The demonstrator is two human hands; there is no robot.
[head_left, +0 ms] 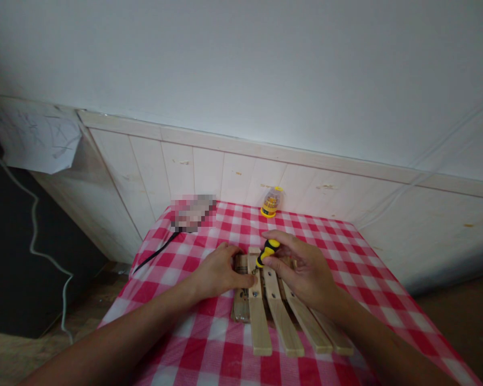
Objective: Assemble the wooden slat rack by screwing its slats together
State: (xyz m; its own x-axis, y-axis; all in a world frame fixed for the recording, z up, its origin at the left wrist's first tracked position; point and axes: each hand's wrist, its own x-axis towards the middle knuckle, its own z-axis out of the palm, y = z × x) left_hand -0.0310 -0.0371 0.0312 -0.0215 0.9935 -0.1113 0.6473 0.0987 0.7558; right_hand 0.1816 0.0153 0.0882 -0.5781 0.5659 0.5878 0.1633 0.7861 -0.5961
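Observation:
My right hand (pixel 301 268) pinches a small yellow-and-black screwdriver (pixel 268 250), tilted with its tip down at a wooden slat. The slats (pixel 261 321) are pale wood, several in all, bent at an angle and fanned toward me, with dark screws or holes along them. Curled round the far left edge of this wooden piece is my left hand (pixel 221 273), its thumb pressed on the leftmost slat close to the screwdriver tip. Beneath the slats lies a brown, shiny-edged block (pixel 240 308) with dark print. My hands hide part of the slats' far ends.
A red-and-white checked cloth (pixel 209 343) covers the table. At its back stands a clear bit container (pixel 272 202) with yellow ends. A blurred-out object (pixel 193 213) with a black cord (pixel 156 252) lies back left. White panelling (pixel 233 171) closes off the far side.

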